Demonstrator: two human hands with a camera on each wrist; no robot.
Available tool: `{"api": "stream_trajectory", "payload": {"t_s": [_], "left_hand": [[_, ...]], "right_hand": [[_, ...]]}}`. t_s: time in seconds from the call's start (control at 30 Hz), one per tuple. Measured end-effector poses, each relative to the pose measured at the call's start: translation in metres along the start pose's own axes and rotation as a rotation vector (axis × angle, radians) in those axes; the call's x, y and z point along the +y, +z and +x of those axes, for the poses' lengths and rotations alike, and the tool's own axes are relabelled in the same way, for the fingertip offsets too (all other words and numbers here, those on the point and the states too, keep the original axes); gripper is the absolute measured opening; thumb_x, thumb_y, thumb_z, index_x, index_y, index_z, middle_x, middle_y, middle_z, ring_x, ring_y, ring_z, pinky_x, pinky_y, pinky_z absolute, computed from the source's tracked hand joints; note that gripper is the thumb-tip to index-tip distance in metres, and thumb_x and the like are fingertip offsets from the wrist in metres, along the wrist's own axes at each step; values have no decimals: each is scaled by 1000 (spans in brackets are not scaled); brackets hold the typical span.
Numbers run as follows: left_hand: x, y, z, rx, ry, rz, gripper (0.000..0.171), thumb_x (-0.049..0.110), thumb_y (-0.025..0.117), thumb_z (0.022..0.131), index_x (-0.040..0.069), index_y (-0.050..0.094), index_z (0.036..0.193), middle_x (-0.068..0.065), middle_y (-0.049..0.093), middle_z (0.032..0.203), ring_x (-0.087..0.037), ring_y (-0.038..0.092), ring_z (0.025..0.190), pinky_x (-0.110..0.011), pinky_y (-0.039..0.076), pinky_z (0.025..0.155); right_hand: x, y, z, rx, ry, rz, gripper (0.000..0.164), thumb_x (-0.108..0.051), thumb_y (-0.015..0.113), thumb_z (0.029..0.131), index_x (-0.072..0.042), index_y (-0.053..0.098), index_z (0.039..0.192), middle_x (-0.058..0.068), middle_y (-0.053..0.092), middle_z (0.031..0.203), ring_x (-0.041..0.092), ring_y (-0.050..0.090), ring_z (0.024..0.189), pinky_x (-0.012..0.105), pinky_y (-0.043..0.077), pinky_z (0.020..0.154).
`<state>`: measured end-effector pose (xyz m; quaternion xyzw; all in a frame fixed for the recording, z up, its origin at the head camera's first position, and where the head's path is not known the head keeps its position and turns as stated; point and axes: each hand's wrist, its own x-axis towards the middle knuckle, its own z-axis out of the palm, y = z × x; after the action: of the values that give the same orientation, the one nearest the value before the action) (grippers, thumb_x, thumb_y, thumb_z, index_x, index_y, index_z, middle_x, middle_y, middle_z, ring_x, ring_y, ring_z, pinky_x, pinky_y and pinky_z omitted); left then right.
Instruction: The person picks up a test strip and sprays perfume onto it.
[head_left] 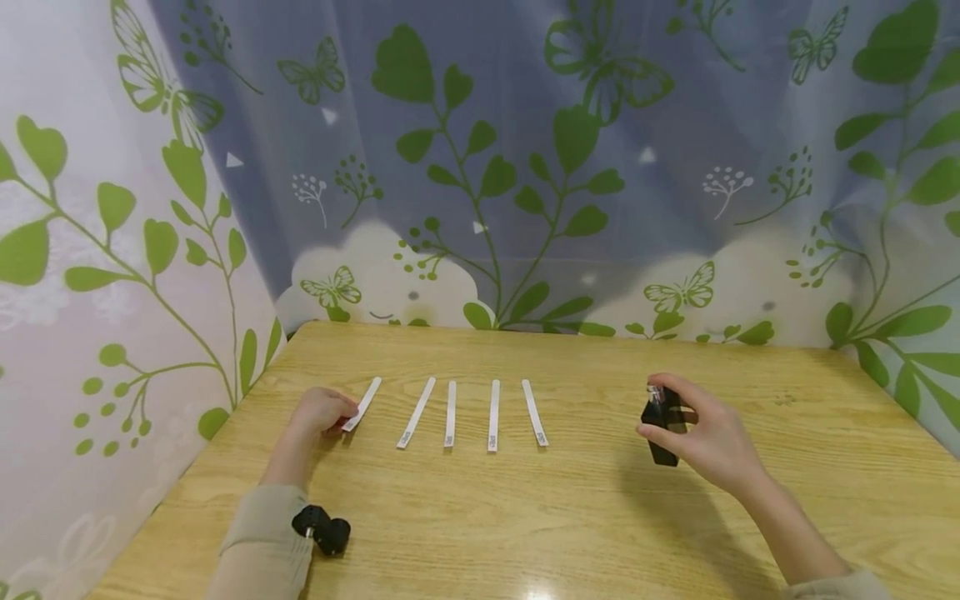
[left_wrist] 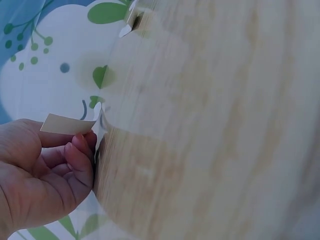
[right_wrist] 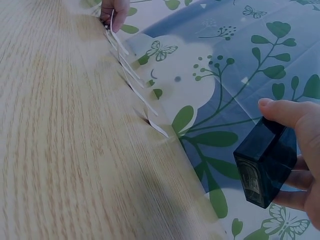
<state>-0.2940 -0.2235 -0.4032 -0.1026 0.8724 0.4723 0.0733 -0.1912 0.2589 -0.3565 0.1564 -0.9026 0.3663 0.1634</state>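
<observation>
On the left of the table my left hand (head_left: 321,410) pinches the near end of a white paper test strip (head_left: 367,398) between thumb and fingers. The left wrist view shows that strip's end (left_wrist: 67,124) bent up over the fingertips. To the right of it, several more white strips (head_left: 451,417) lie spread in a row, with small print on their near ends. At the right, my right hand (head_left: 711,435) grips a black, box-shaped perfume bottle (head_left: 662,452) above the table, thumb on one side and fingers on the other. A shiny nozzle shows near its top.
The wooden table (head_left: 480,517) ends at the back against a patterned cloth (head_left: 495,242) with leaves and butterflies. Another patterned cloth (head_left: 112,217) hangs along its left side. A black camera mount (head_left: 322,529) sits on the left sleeve.
</observation>
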Motion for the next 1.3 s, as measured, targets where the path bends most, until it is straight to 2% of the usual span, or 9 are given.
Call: {"api": "stream_trajectory", "payload": {"t_s": [0.1,0.33,0.6,0.73,0.83,0.9,1.03,1.13,1.3], "left_hand": [[1,0,-1,10,2,-12,20,2,59,84,-12,65,97,0,55,60,-9,47,53,-21,40,49],[-3,-2,-1,32,44,-123,16,-5,59,78,-16,63,88,2,50,51,-7,47,46,-18,41,45],[-3,-9,-5,64,48,-40,12,3,63,76,-8,66,77,3,51,49,-7,48,47,-19,41,45],[2,-12,-8,97,90,39,16,6,62,77,-9,66,80,1,51,49,-11,47,48,-23,39,48],[9,-13,-11,110,110,86,18,8,61,80,-9,66,84,0,52,51,-12,47,49,-25,39,51],[15,-12,-13,105,110,90,20,9,60,82,-9,66,87,-1,55,55,-12,49,51,-25,41,53],[26,-6,-15,83,107,34,23,9,61,84,-11,65,95,-6,61,65,-11,54,56,-24,47,55],[34,0,-16,42,110,-35,26,9,61,86,-11,62,101,-11,64,74,-12,57,60,-25,51,59],[43,11,-13,-35,102,-112,30,14,61,88,-8,59,109,-10,66,84,-13,59,68,-30,52,66]], "right_hand": [[1,0,0,10,-21,-12,58,-23,76,78,-11,50,129,18,53,123,38,58,98,45,54,70],[2,2,-1,11,-37,-11,58,-22,76,78,-10,51,129,17,53,123,37,57,100,44,54,71],[1,0,0,4,-11,-4,59,-23,75,79,-10,49,131,20,51,125,41,58,98,45,54,69],[0,-1,0,5,-2,6,60,-22,75,79,-10,49,131,22,51,125,44,59,94,42,55,64],[1,-2,0,16,-16,-3,60,-22,75,78,-10,49,130,21,52,124,42,60,95,44,54,67],[1,-2,0,24,-24,-8,59,-22,76,78,-10,49,130,20,52,124,41,59,96,45,54,69],[2,-2,-1,29,-32,-11,59,-22,76,78,-10,50,130,19,52,124,39,58,98,48,53,72],[2,-3,-1,29,-33,-6,59,-21,75,79,-10,49,130,19,52,124,40,58,98,47,53,70],[2,-5,-2,32,-42,-3,58,-19,75,79,-9,50,130,20,52,123,38,58,98,48,52,72]]}}
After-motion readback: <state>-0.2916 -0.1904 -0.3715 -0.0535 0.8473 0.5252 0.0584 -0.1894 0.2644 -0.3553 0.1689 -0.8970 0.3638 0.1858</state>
